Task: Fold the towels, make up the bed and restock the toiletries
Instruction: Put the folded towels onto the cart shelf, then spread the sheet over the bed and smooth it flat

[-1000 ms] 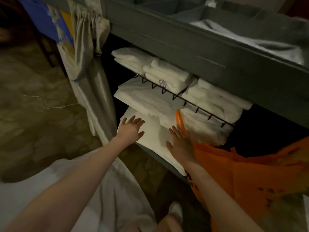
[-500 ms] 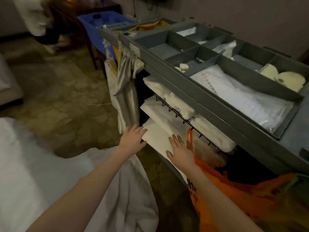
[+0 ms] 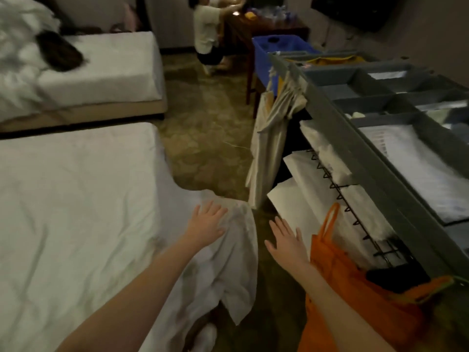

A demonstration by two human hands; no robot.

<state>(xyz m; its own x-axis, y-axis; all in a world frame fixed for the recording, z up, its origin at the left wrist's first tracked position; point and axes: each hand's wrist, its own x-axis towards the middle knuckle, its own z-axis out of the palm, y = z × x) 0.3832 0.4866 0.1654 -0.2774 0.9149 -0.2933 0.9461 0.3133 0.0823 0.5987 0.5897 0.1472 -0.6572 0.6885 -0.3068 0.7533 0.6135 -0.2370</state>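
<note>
1. Open strip of patterned brown carpet [image 3: 203, 138] between the white-sheeted near bed [image 3: 76, 199] and the grey plastic housekeeping cart [image 3: 360, 158]; passable there.
2. Narrowed at the near end by the loose white sheet corner [image 3: 236, 250] spilling off the bed's edge and the orange fabric bag [image 3: 355, 288] hanging off the cart's near corner.
3. Blocked along the cart's side by folded white linens [image 3: 304, 199] jutting past the shelf edges and a beige cloth sack [image 3: 269, 138] at the far corner.

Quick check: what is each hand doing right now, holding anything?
Left hand: open, fingers spread, over the hanging white bed sheet; contact unclear.
Right hand: open, holding nothing.
</note>
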